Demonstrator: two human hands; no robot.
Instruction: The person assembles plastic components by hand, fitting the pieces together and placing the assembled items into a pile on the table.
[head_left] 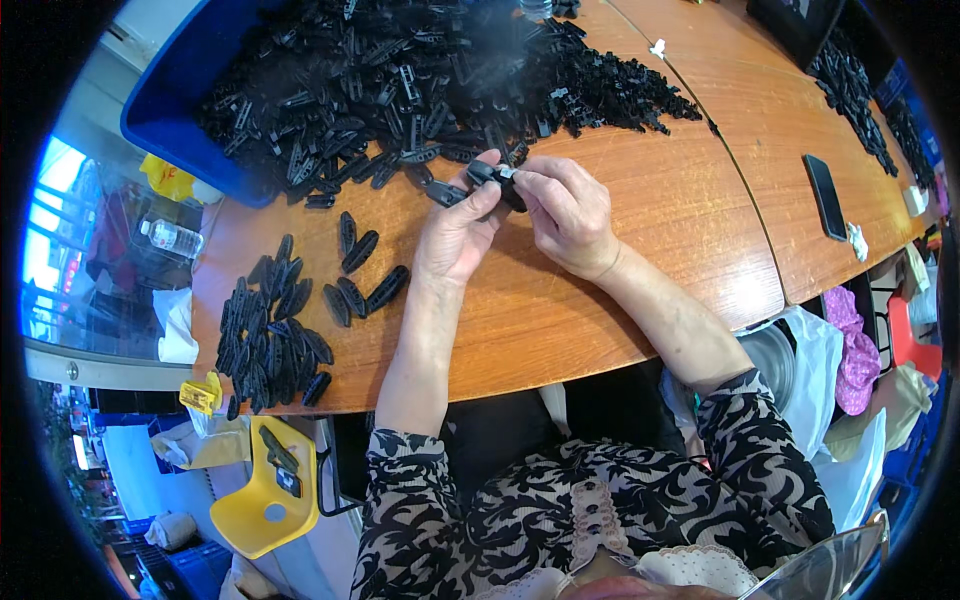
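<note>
Five elongated black plastic clips point(387, 288) lie loose on the glossy orange-brown wooden surface point(540, 320), between a tight cluster of similar dark oval pieces point(265, 350) at the left edge and the person's left forearm. If this smaller gathering is the finished part, which is a judgement from the layout alone, a good deal remains: a large heap of black plastic parts point(370, 100) fills and spills from a blue plastic bin point(160, 120), and small black angular parts point(620, 90) spread out to its right. The pieces in hand are held above the surface, just in front of the heap, and seem midway through handling. The left hand point(455, 235) has its fingers curled around glossy black rounded pieces point(480, 172); the right hand point(572, 215) has its thumb and fingers pinched narrow on a small light-grey part point(507, 173) at their end, though whether that is separate cannot be told. Farther right, past a seam in the surface, lie a black smartphone point(825, 197) and another pile of slender black parts point(855, 100). Around the surface the room is crowded: a clear plastic bottle point(172, 238) on the left, a yellow plastic chair point(265, 510) with dark items on its seat below, and on the right a bright pink patterned cloth point(852, 350) near a red plastic seat point(912, 340).
</note>
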